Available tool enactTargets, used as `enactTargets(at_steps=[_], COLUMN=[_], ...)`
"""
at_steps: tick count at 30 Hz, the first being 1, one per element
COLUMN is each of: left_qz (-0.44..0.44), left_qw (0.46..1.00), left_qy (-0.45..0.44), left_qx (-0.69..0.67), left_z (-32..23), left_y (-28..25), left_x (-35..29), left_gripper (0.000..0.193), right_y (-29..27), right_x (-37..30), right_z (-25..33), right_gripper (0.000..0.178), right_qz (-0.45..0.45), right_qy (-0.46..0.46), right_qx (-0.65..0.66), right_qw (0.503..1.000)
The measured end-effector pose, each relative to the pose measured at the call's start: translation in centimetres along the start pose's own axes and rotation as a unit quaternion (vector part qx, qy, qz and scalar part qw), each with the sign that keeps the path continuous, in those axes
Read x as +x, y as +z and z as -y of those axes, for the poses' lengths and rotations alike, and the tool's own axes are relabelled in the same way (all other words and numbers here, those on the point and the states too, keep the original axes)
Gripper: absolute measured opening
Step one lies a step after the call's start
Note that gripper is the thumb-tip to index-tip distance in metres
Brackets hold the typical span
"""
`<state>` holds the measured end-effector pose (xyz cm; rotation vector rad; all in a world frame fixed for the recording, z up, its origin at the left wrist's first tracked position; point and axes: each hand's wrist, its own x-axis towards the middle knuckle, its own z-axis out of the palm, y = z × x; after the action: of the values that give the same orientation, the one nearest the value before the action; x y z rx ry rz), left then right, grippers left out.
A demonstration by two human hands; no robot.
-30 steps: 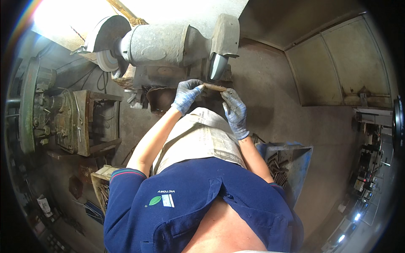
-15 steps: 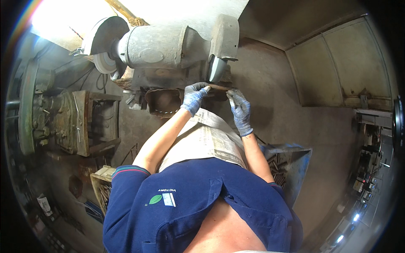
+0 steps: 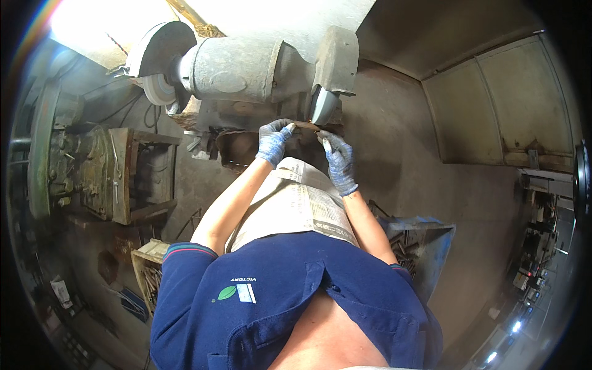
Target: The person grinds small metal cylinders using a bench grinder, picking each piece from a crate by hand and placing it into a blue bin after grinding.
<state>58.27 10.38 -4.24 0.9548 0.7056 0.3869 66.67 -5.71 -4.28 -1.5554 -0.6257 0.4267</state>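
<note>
A slender brown metal piece [image 3: 306,125] spans the gap between my two gloved hands. Its left end is pinched in my left hand [image 3: 273,140], and my right hand [image 3: 338,159] has closed fingers on the other end. Between the hands, the piece meets the lower edge of the right grinding wheel [image 3: 322,107], where a small orange glow shows. That wheel belongs to a grey bench grinder [image 3: 233,71], and a metal guard [image 3: 338,58] covers its upper part. Both gloves are blue and grey, darkened at the fingers.
The grinder's left wheel [image 3: 159,90] sits under its own guard. A green machine [image 3: 92,176] stands at the left. Bins of metal pieces flank me: a wooden one [image 3: 140,258] on the left, a blue-edged one [image 3: 439,246] on the right. Newspaper [image 3: 302,200] covers my lap.
Both hands have shifted left along the wheel with the metal piece, so the wheel now touches it nearer its right end. An orange glow has appeared at the contact. The view has moved slightly.
</note>
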Motion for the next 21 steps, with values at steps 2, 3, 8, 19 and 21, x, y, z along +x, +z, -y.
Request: enactTargets(at_steps=[2, 3, 8, 19, 21], left_qz=[0.009, 0.000, -0.009, -0.008, -0.015], left_qw=[1.000, 1.000, 1.000, 0.998, 0.998], left_qy=[-0.011, -0.001, -0.021, -0.031, -0.010], left_qx=[-0.012, -0.007, 0.013, 0.045, 0.056], left_z=[-0.1, 0.2, -0.2, -0.2, 0.3], left_y=[-0.9, -1.2, 0.1, 2.7, 1.5], left_x=[0.3, 0.6, 0.5, 0.1, 0.9], left_gripper=[0.006, 0.006, 0.006, 0.007, 0.007], right_y=[1.0, 1.3, 0.7, -2.2, -1.2], right_x=[0.2, 0.3, 0.2, -0.2, 0.1], right_z=[-0.2, -0.2, -0.7, -2.1, -1.7], right_gripper=[0.016, 0.014, 0.013, 0.017, 0.018], right_qz=[-0.026, -0.038, -0.060, -0.040, -0.035], right_qy=[-0.020, -0.029, -0.013, 0.044, 0.044], right_qx=[0.027, 0.040, 0.056, 0.051, 0.057], right_qw=[0.999, 0.998, 0.997, 0.997, 0.997])
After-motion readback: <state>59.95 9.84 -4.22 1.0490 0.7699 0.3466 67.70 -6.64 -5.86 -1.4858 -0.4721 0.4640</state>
